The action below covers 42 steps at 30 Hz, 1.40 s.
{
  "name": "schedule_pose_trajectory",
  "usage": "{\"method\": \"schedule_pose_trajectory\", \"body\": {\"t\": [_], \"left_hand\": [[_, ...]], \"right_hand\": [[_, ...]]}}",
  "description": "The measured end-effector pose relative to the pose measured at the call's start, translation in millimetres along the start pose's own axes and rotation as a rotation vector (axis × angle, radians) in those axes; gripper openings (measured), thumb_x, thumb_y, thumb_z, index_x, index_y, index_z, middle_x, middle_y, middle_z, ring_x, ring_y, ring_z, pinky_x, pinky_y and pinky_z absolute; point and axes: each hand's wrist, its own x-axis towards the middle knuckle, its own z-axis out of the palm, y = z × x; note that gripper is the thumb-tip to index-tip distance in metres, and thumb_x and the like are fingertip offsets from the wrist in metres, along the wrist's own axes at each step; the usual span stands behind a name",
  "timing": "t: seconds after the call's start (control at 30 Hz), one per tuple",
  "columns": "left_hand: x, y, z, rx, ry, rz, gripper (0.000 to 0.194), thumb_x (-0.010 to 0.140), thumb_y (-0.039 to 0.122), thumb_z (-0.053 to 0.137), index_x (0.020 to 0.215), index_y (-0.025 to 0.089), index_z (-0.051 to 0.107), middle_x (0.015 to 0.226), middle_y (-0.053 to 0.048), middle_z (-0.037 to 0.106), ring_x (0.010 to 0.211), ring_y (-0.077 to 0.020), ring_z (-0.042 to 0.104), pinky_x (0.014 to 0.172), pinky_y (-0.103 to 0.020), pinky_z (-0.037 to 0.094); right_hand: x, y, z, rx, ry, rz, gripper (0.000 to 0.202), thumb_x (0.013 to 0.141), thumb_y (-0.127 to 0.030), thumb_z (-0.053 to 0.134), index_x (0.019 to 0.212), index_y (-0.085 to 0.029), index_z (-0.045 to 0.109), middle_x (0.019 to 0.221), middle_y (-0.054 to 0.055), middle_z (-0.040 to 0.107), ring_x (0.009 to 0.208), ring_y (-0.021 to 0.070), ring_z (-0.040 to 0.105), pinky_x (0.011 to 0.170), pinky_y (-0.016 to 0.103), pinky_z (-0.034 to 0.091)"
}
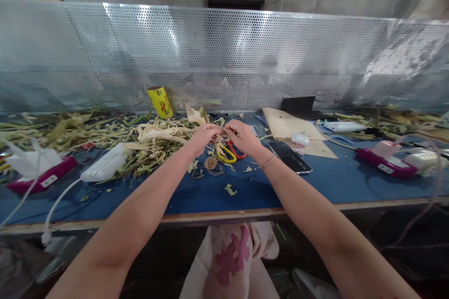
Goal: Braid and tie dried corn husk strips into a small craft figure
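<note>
My left hand (206, 134) and my right hand (240, 134) meet over the middle of the blue table. Their fingers are pinched together on a small tan piece (220, 135), too small to make out well. Just below the fingers lie scissors with yellow handles (226, 154) and a red-handled pair (237, 150), partly hidden by my right hand. A small coil of brown twine (211, 163) rests nearer the front edge. Left of my left hand is a heap of dried husk strips (154, 145).
A yellow tube (160, 102) stands tilted before the perforated metal screen (224, 51). To the right are a black phone (290, 156) and cardboard (293, 126). Purple power strips (45, 180) with white cables sit at both sides, with a white device (105, 163) at left.
</note>
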Motion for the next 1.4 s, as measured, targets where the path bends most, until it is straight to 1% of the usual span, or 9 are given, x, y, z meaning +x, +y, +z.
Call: {"method": "schedule_pose_trajectory", "body": {"t": [0.1, 0.33, 0.5, 0.7, 0.87, 1.0, 1.1, 1.23, 1.4], "left_hand": [[-2.1, 1.9, 0.0, -0.007, -0.045, -0.013, 0.005, 0.055, 0.017, 0.060, 0.054, 0.014, 0.059, 0.049, 0.002, 0.050, 0.045, -0.0066, 0.043, 0.046, -0.021, 0.035], [-4.8, 3.6, 1.9, -0.054, -0.070, -0.008, 0.010, 0.057, 0.019, 0.064, 0.056, 0.012, 0.057, 0.050, 0.002, 0.051, 0.048, -0.0062, 0.046, 0.048, -0.019, 0.036], [-5.2, 3.2, 1.8, -0.088, -0.122, -0.001, 0.009, 0.058, 0.019, 0.064, 0.059, 0.012, 0.058, 0.051, 0.002, 0.052, 0.047, -0.0057, 0.046, 0.049, -0.019, 0.038], [-3.4, 1.3, 0.0, -0.067, -0.109, -0.006, 0.007, 0.059, 0.017, 0.062, 0.060, 0.012, 0.058, 0.051, 0.003, 0.053, 0.046, -0.0048, 0.046, 0.048, -0.018, 0.037], [-2.4, 1.2, 0.1, -0.073, -0.096, -0.029, 0.006, 0.057, 0.015, 0.063, 0.060, 0.012, 0.058, 0.052, 0.002, 0.054, 0.048, -0.0056, 0.048, 0.050, -0.020, 0.040], [-2.4, 0.0, 0.1, -0.088, -0.123, -0.006, 0.018, 0.056, 0.026, 0.069, 0.061, 0.012, 0.058, 0.054, 0.002, 0.053, 0.050, -0.0060, 0.049, 0.051, -0.021, 0.041], [-2.2, -1.5, 0.3, -0.067, -0.115, 0.035, 0.024, 0.056, 0.031, 0.071, 0.061, 0.013, 0.058, 0.053, 0.003, 0.050, 0.048, -0.0047, 0.046, 0.049, -0.020, 0.040], [-2.6, -1.3, 1.2, -0.086, -0.101, 0.057, 0.020, 0.055, 0.028, 0.070, 0.060, 0.013, 0.058, 0.051, 0.004, 0.048, 0.046, -0.0044, 0.044, 0.047, -0.019, 0.039], [-3.1, -0.4, 3.8, -0.137, -0.041, 0.067, 0.014, 0.054, 0.023, 0.067, 0.058, 0.014, 0.057, 0.051, 0.004, 0.050, 0.046, -0.0039, 0.044, 0.046, -0.017, 0.037]], "right_hand": [[0.8, -0.1, -0.6, -0.002, -0.013, 0.007, 0.020, 0.082, -0.023, 0.036, 0.063, -0.020, 0.038, 0.065, 0.001, 0.045, 0.065, 0.0125, 0.044, 0.064, 0.025, 0.034], [4.0, -0.5, 1.3, 0.021, -0.005, 0.090, 0.029, 0.081, -0.028, 0.035, 0.054, -0.020, 0.028, 0.054, -0.003, 0.036, 0.054, 0.0097, 0.036, 0.056, 0.024, 0.028], [4.7, -1.3, 1.1, 0.051, 0.032, 0.186, 0.031, 0.080, -0.030, 0.038, 0.052, -0.019, 0.031, 0.050, -0.003, 0.035, 0.052, 0.0089, 0.034, 0.052, 0.024, 0.026], [5.6, 0.9, 0.9, 0.098, 0.053, 0.173, 0.017, 0.076, -0.024, 0.042, 0.060, -0.019, 0.042, 0.058, -0.002, 0.043, 0.056, 0.0096, 0.039, 0.056, 0.023, 0.030], [6.0, 1.8, 2.5, 0.107, 0.069, 0.205, 0.014, 0.076, -0.024, 0.042, 0.063, -0.019, 0.044, 0.060, -0.002, 0.046, 0.059, 0.0108, 0.042, 0.060, 0.024, 0.033], [5.9, 1.7, 3.2, 0.125, 0.088, 0.218, 0.014, 0.076, -0.024, 0.043, 0.064, -0.019, 0.046, 0.062, -0.001, 0.050, 0.061, 0.0111, 0.044, 0.061, 0.024, 0.034], [5.8, 0.7, 3.2, 0.146, 0.115, 0.248, 0.014, 0.076, -0.025, 0.045, 0.063, -0.019, 0.048, 0.061, -0.001, 0.050, 0.059, 0.0107, 0.044, 0.059, 0.024, 0.035], [5.4, -2.1, 3.5, 0.201, 0.160, 0.298, 0.017, 0.076, -0.030, 0.047, 0.063, -0.018, 0.049, 0.060, -0.002, 0.051, 0.057, 0.0103, 0.044, 0.056, 0.024, 0.035], [4.1, -6.1, 4.4, 0.228, 0.217, 0.296, 0.017, 0.075, -0.030, 0.050, 0.063, -0.018, 0.051, 0.061, -0.001, 0.052, 0.058, 0.0102, 0.045, 0.056, 0.024, 0.037]]}}
